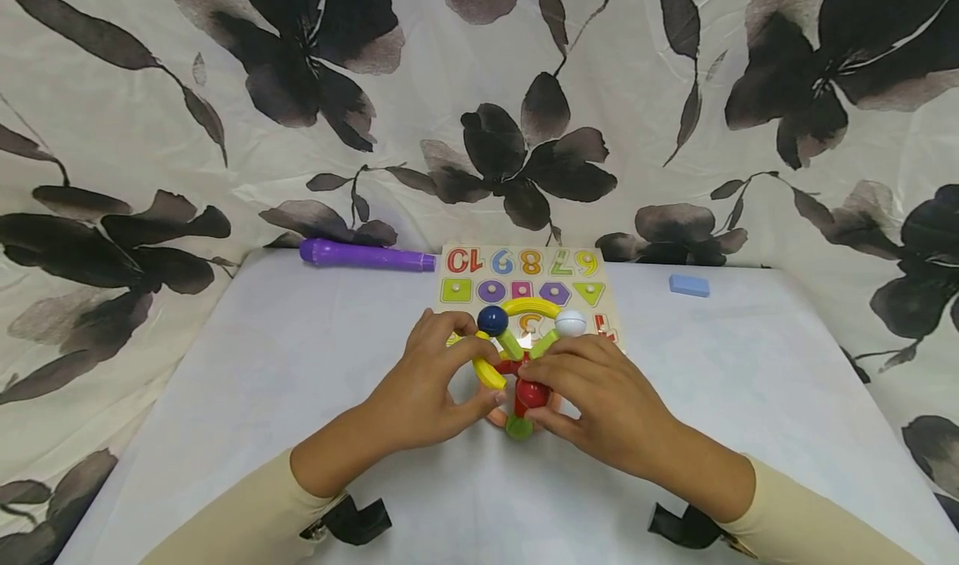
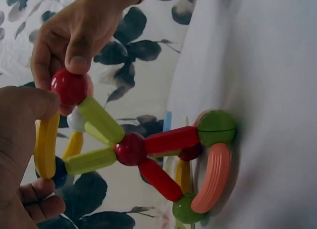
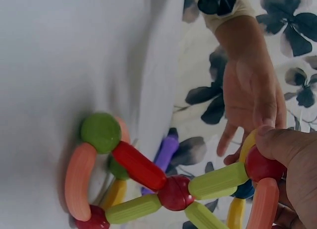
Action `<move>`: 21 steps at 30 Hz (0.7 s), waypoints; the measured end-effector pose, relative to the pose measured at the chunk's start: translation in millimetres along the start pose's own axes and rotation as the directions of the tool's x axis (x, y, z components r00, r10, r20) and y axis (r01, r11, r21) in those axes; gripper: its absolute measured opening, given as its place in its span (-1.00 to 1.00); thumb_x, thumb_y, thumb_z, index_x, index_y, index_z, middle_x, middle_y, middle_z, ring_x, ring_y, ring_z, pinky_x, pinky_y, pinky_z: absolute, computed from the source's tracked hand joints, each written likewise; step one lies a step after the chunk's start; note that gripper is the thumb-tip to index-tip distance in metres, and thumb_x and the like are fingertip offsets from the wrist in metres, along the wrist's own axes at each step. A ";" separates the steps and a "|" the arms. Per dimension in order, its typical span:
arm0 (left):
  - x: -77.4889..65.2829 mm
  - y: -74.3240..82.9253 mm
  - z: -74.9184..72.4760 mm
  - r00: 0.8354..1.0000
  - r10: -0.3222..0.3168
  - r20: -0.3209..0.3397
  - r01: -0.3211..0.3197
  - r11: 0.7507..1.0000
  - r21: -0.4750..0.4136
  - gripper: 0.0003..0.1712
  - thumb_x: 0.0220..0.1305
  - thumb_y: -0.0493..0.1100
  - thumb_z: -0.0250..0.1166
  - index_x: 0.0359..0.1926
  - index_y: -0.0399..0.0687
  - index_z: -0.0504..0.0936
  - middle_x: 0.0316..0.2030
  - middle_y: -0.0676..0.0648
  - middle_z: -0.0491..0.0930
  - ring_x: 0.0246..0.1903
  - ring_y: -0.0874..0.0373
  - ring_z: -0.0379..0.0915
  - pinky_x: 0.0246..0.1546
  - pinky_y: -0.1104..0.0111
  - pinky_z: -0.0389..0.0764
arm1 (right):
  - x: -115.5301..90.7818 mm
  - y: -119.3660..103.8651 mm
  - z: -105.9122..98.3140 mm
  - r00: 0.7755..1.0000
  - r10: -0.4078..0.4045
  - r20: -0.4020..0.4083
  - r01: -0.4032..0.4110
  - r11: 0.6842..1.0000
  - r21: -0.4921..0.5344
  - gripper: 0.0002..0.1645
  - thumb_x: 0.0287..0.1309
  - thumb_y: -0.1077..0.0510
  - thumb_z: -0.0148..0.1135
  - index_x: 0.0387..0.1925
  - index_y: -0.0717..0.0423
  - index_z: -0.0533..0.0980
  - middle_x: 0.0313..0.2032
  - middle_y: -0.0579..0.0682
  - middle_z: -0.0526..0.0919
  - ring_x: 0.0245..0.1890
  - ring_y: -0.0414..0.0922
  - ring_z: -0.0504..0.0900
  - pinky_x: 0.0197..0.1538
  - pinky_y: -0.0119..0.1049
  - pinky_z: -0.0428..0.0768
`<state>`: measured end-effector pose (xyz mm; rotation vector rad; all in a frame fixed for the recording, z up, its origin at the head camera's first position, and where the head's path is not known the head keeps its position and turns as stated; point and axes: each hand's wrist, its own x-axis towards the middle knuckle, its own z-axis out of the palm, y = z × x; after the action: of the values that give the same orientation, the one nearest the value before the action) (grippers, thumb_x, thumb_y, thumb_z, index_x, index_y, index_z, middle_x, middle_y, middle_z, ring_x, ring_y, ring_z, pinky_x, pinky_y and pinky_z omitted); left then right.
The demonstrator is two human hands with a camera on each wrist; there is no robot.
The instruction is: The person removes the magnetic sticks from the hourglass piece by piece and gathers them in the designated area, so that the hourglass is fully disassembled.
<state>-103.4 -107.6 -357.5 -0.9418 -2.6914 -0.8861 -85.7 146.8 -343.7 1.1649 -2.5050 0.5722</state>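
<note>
A toy frame of balls and sticks stands on the table between both hands. My left hand pinches a curved yellow stick at its left side, between the navy ball and the red ball. That red ball is gripped by the thumb and fingers of my right hand. A white ball and another curved yellow stick sit at the far side. In the left wrist view, lime and red sticks branch from a central red ball. Below are green balls and a curved peach stick.
Behind the toy lies a puzzle board with coloured numbers and shapes, partly covered by it. A purple microphone-shaped piece lies at the back left, and a small blue block at the back right. Floral cloth hangs behind the table.
</note>
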 end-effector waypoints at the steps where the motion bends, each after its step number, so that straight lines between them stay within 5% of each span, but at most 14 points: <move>1: 0.0 -1.2 -0.4 1.000 0.004 0.005 -0.004 1.000 -0.007 -0.62 0.13 0.07 0.56 -0.08 0.14 0.67 0.06 -0.02 0.34 0.23 0.04 0.21 0.46 -0.25 -0.12 | 0.0 0.1 0.0 1.000 0.000 -0.001 0.000 1.000 0.001 -0.33 -0.12 -0.06 0.71 0.08 -0.01 0.68 -0.10 -0.18 0.74 0.09 -0.10 0.53 0.22 -0.13 0.51; 8: 1.0 -7.5 -2.4 0.999 0.050 0.000 -0.050 0.998 -0.031 -0.66 0.11 0.06 0.55 -0.12 0.18 0.66 0.05 0.01 0.33 0.14 0.09 0.18 0.22 -0.04 0.33 | -1.3 0.8 0.2 1.000 -0.002 -0.001 0.002 1.000 0.005 -0.32 -0.12 -0.06 0.70 0.08 0.00 0.68 -0.08 -0.19 0.74 0.10 -0.10 0.53 0.23 -0.12 0.49; 14: 3.1 -12.0 -0.7 0.995 0.095 -0.021 -0.095 0.995 -0.034 -0.66 0.04 0.05 0.54 -0.18 0.19 0.63 -0.02 0.02 0.32 0.16 0.05 0.16 0.35 -0.08 0.07 | -1.3 0.7 -0.1 1.000 -0.001 0.004 0.001 1.000 0.010 -0.34 -0.12 -0.07 0.70 0.07 -0.02 0.68 -0.03 -0.19 0.74 0.12 -0.11 0.53 0.27 -0.12 0.46; 21: 2.0 -15.5 -1.1 0.996 0.082 -0.025 -0.082 0.996 -0.028 -0.61 -0.01 0.09 0.54 -0.18 0.18 0.60 -0.02 0.05 0.36 0.21 0.03 0.17 0.35 -0.12 0.03 | -2.1 0.3 0.3 1.000 0.003 0.003 -0.003 1.000 0.006 -0.34 -0.12 -0.06 0.70 0.07 -0.01 0.68 -0.03 -0.17 0.73 0.12 -0.10 0.53 0.26 -0.12 0.47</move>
<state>-114.5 -116.9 -363.5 -1.0327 -2.6063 -0.9156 -84.7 148.3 -345.0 1.1654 -2.5101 0.5797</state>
